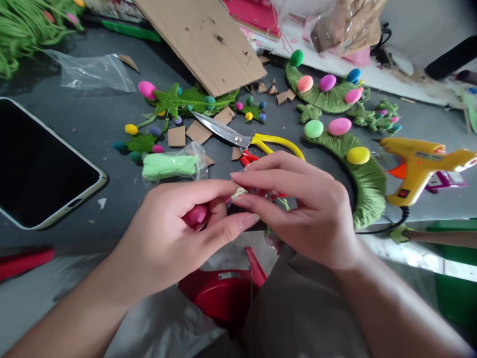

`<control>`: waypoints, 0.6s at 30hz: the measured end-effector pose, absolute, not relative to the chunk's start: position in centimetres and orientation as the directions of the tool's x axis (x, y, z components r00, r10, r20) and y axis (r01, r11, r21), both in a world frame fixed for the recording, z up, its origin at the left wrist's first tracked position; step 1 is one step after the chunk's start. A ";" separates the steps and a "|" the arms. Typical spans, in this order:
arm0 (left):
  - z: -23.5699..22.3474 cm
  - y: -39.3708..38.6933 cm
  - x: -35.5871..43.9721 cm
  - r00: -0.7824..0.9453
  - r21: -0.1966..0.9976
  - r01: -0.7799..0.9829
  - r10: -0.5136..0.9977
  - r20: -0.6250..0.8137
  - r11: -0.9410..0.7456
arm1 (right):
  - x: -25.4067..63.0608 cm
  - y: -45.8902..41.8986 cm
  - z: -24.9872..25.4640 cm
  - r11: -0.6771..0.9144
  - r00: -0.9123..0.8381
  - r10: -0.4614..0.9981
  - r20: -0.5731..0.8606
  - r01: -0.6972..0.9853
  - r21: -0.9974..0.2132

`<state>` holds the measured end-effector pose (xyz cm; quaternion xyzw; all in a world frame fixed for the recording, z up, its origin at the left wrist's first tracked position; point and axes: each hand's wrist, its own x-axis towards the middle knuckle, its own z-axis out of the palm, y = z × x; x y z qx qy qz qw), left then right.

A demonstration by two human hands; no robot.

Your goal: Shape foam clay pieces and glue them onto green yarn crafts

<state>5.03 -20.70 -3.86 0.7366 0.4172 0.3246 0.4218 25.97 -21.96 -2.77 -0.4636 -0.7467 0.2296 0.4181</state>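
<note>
My left hand (pixel 175 228) is curled round a small pink egg-shaped piece (pixel 196 215), held between thumb and fingers. My right hand (pixel 298 209) meets it from the right, fingertips pinched on a small pale bit (pixel 239 192) with a thin green stem (pixel 285 203) trailing beneath; what exactly the fingers grip is mostly hidden. Both hands hover over the near edge of the grey table (pixel 104 124). Just beyond the fingers lie yellow-handled scissors (pixel 238 138).
A dark tablet (pixel 37 166) lies at left, a yellow glue gun (pixel 421 164) at right. Green wrapped arcs with coloured eggs (pixel 335 94) (pixel 357 159), a bagged green lump (pixel 167 165), cardboard scraps (pixel 197 132), a cardboard sheet (pixel 208 40) and a red object (pixel 223 293) on my lap.
</note>
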 end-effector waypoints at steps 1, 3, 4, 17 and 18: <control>-3.9 -20.7 5.0 0.437 0.883 0.346 0.887 0.149 -0.318 | 25.8 -22.0 -2.8 0.482 -0.226 0.874 0.430 0.511 -0.712; -4.1 -20.8 4.8 0.421 0.880 0.332 0.888 0.185 -0.341 | 25.7 -22.1 -2.7 0.480 -0.218 0.874 0.434 0.516 -0.709; -4.1 -20.9 4.8 0.411 0.885 0.316 0.890 0.197 -0.342 | 25.7 -22.1 -2.7 0.468 -0.209 0.881 0.424 0.514 -0.719; -3.9 -20.6 5.1 0.443 0.901 0.341 0.891 0.098 -0.268 | 26.0 -21.9 -2.6 0.436 -0.177 0.898 0.403 0.486 -0.758; -3.9 -20.6 5.1 0.447 0.899 0.344 0.889 0.098 -0.273 | 25.8 -21.9 -2.7 0.453 -0.191 0.889 0.416 0.498 -0.740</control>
